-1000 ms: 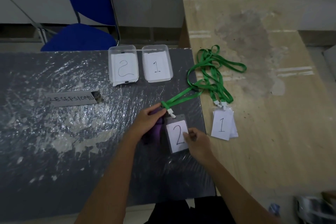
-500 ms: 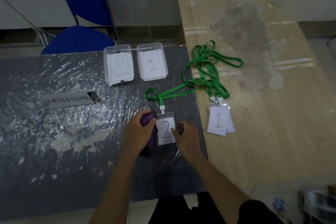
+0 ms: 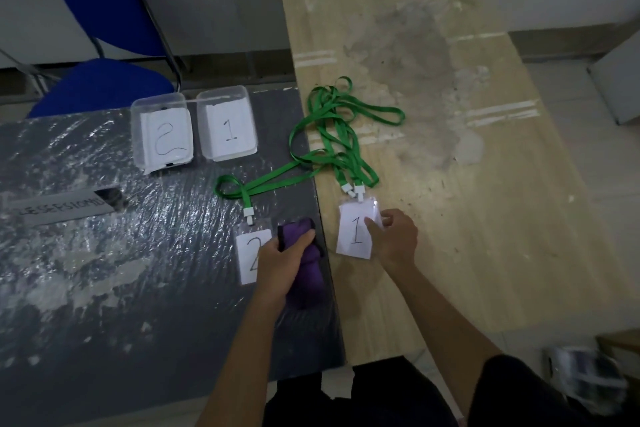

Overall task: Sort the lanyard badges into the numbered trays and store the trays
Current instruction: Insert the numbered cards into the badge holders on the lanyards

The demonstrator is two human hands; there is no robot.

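1. Bench (image 3: 519,218), pale wood, on the right, its top stained grey at the middle.
2. Grey bench (image 3: 86,288), wrapped in glossy film, adjoining on the left; a sign (image 3: 59,210) lies on it.
3. Blue chair (image 3: 104,80) behind the grey bench.
4. Green lanyards (image 3: 336,135), tangled across the seam between both benches; one strap runs left to the "2" badge.
5. Tray "2" (image 3: 138,135) and tray "1" (image 3: 251,107), clear, side by side at the far edge of the grey bench, each with a numbered paper inside.
6. Purple cloth (image 3: 308,284) on the grey bench, gripped by the left hand (image 3: 277,263), fingers curled round its top.
7. Badge "2" (image 3: 249,253) flat on the grey bench, just left of the cloth, partly covered by the left hand.
8. Badge "1" (image 3: 353,232) on the wooden bench below the lanyard clips; the right hand (image 3: 394,239) pinches its right edge.
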